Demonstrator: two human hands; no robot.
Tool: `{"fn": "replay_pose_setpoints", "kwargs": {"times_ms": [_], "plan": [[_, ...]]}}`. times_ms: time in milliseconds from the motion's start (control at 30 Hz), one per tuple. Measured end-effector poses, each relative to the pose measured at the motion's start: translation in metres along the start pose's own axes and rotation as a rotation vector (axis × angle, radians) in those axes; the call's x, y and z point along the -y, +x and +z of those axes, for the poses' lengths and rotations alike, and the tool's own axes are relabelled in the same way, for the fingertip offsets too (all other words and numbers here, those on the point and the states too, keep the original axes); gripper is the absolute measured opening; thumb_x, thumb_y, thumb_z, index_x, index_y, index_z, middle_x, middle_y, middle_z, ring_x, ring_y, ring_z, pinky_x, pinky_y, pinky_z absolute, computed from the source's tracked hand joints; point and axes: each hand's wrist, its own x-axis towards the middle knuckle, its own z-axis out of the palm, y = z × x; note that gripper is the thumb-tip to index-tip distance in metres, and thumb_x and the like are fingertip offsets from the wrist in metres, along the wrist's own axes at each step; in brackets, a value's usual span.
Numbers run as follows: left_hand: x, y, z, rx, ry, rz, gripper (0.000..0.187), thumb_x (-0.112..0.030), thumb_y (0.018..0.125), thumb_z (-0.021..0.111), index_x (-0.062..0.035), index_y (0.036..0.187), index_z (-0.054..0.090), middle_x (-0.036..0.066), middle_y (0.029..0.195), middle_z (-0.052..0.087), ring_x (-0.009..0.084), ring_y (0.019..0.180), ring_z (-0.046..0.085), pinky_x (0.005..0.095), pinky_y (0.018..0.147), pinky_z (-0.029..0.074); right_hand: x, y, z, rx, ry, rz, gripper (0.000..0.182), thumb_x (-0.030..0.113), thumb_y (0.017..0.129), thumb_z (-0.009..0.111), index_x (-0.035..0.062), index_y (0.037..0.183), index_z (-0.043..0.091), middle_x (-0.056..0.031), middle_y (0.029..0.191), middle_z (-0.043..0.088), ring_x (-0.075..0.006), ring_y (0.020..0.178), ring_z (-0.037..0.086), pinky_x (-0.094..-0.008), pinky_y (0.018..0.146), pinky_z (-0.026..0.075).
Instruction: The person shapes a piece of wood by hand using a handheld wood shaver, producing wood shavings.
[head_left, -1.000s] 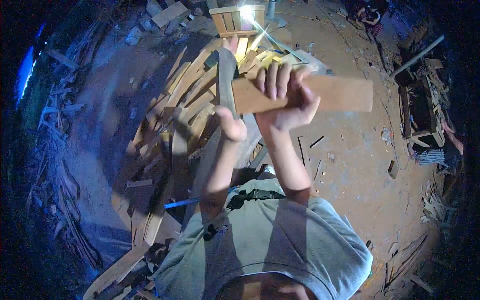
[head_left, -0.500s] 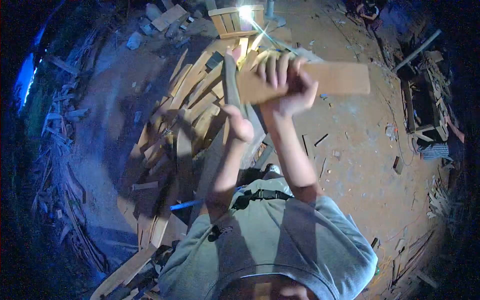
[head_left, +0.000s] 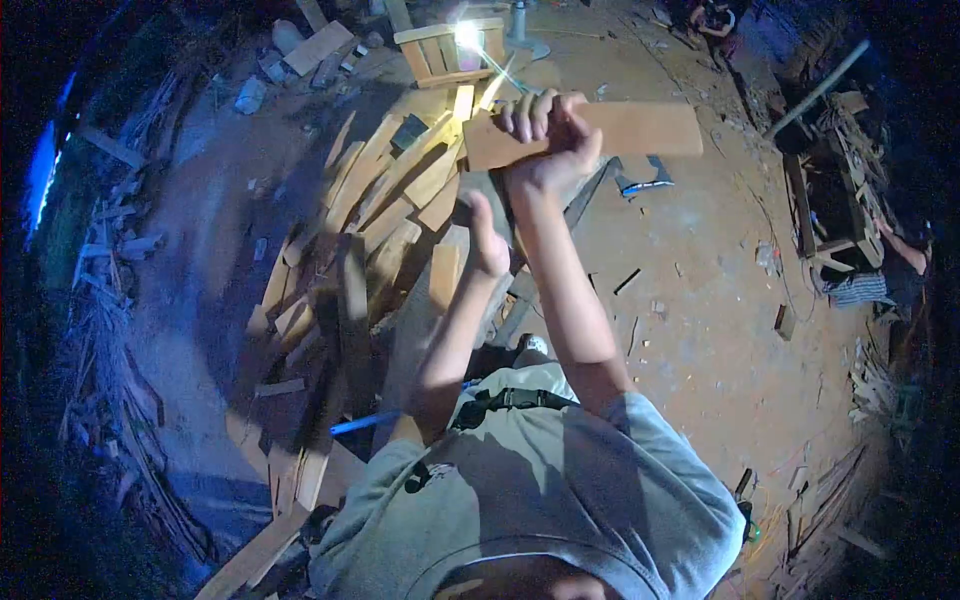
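Note:
My right hand (head_left: 552, 138) is wrapped round a flat, light-brown wooden board (head_left: 650, 128), near its left end. The board lies crosswise in front of me, its longer part reaching right. Lower and to the left is my left hand (head_left: 487, 240), thumb pointing up and apart from the board. Its other fingers are hidden, so I cannot make out whether it holds anything. A greyish surface (head_left: 482, 184) shows just beyond the thumb, under the board. Left of both hands spreads a heap of loose wooden pieces (head_left: 385, 190).
A slatted wooden crate (head_left: 430, 62) stands at the far end, with a bright lamp (head_left: 468, 36) by it. At right is a wooden frame (head_left: 835, 205), with a person's arm (head_left: 903, 248) beside it. Another person (head_left: 715, 22) is at the far right. Scraps litter the floor.
The view has shifted somewhat. The right hand and board have moved a little left and up, and the board is less blurred. More of the person at right shows.

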Motion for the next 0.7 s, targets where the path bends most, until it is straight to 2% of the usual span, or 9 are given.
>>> {"fn": "replay_pose_setpoints", "kwargs": {"times_ms": [133, 267, 467, 500, 533, 567, 633, 667, 700], "plan": [[0.015, 0.003, -0.02, 0.0, -0.11, -0.04, 0.063, -0.042, 0.089, 0.029, 0.0022, 0.131, 0.014, 0.012, 0.136, 0.017, 0.0222, 0.125, 0.016, 0.0358, 0.103, 0.011, 0.007, -0.02, -0.022, 0.029, -0.097, -0.137, 0.017, 0.026, 0.073, 0.036, 0.0105, 0.066, 0.032, -0.0036, 0.05, 0.029, -0.0148, 0.044, 0.03, -0.0294, 0.044, 0.026], [0.015, -0.018, -0.038, 0.012, -0.243, -0.163, 0.056, -0.036, 0.09, 0.03, 0.0008, 0.13, 0.019, 0.011, 0.134, 0.023, 0.0218, 0.123, 0.022, 0.0347, 0.102, 0.014, 0.026, -0.005, -0.019, 0.062, -0.035, -0.072, 0.016, 0.026, 0.074, 0.037, 0.0108, 0.068, 0.034, -0.0021, 0.051, 0.029, -0.0139, 0.044, 0.029, -0.0285, 0.045, 0.027], [-0.104, 0.015, 0.016, -0.349, -0.27, -0.422, 0.061, -0.04, 0.086, 0.034, 0.0023, 0.128, 0.023, 0.011, 0.132, 0.028, 0.0222, 0.122, 0.027, 0.0351, 0.1, 0.02, 0.013, -0.031, -0.017, 0.054, -0.034, 0.077, 0.024, 0.031, 0.075, 0.036, 0.0086, 0.066, 0.034, -0.0024, 0.049, 0.028, -0.0138, 0.042, 0.026, -0.0286, 0.045, 0.027], [-0.103, 0.016, 0.012, -0.01, -0.234, -0.016, 0.061, -0.04, 0.086, 0.032, 0.0025, 0.128, 0.023, 0.012, 0.132, 0.028, 0.0236, 0.122, 0.026, 0.036, 0.1, 0.02, 0.014, -0.041, -0.014, 0.083, -0.062, 0.101, 0.024, 0.03, 0.076, 0.036, 0.0088, 0.066, 0.034, -0.0025, 0.049, 0.028, -0.0138, 0.042, 0.026, -0.0284, 0.045, 0.027], [-0.11, 0.013, 0.013, 0.069, -0.254, -0.042, 0.059, -0.031, 0.084, 0.04, 0.0045, 0.128, 0.02, 0.015, 0.127, 0.031, 0.0222, 0.117, 0.031, 0.0337, 0.097, 0.024, 0.014, -0.049, -0.01, 0.112, -0.092, 0.125, 0.023, 0.03, 0.076, 0.036, 0.0089, 0.067, 0.034, -0.0026, 0.049, 0.027, -0.0138, 0.042, 0.026, -0.0283, 0.045, 0.027], [-0.096, 0.011, 0.006, 0.07, -0.253, -0.042, 0.059, -0.031, 0.084, 0.04, 0.0045, 0.128, 0.02, 0.015, 0.127, 0.031, 0.0222, 0.117, 0.031, 0.0337, 0.097, 0.024, 0.013, -0.047, -0.008, 0.087, -0.11, 0.1, 0.022, 0.03, 0.076, 0.035, 0.0091, 0.068, 0.035, -0.0023, 0.049, 0.027, -0.0135, 0.042, 0.027, -0.0281, 0.045, 0.027], [-0.055, 0.002, -0.016, 0.229, 0.169, 0.067, 0.065, -0.034, 0.083, 0.044, 0.0034, 0.13, 0.018, 0.014, 0.13, 0.026, 0.0211, 0.119, 0.027, 0.0341, 0.098, 0.021, 0.008, -0.024, 0.005, 0.05, -0.109, 0.018, 0.022, 0.03, 0.076, 0.036, 0.0095, 0.068, 0.036, -0.002, 0.049, 0.027, -0.0133, 0.042, 0.027, -0.0278, 0.045, 0.026], [-0.082, 0.005, 0.004, 0.208, 0.229, 0.247, 0.069, -0.037, 0.082, 0.045, 0.0039, 0.13, 0.018, 0.015, 0.131, 0.026, 0.0223, 0.12, 0.026, 0.0342, 0.098, 0.019, 0.004, -0.015, 0.008, 0.016, -0.109, -0.063, 0.022, 0.03, 0.076, 0.036, 0.0098, 0.068, 0.037, -0.0016, 0.049, 0.027, -0.0131, 0.042, 0.026, -0.0275, 0.045, 0.026], [-0.035, -0.002, -0.023, 0.211, 0.232, 0.247, 0.069, -0.037, 0.082, 0.045, 0.0039, 0.13, 0.018, 0.015, 0.131, 0.026, 0.0223, 0.12, 0.026, 0.0342, 0.098, 0.019, 0.0, -0.013, 0.006, 0.044, -0.033, -0.017, 0.021, 0.03, 0.076, 0.036, 0.0102, 0.068, 0.037, -0.0014, 0.049, 0.028, -0.0129, 0.041, 0.027, -0.0273, 0.045, 0.025]]}}
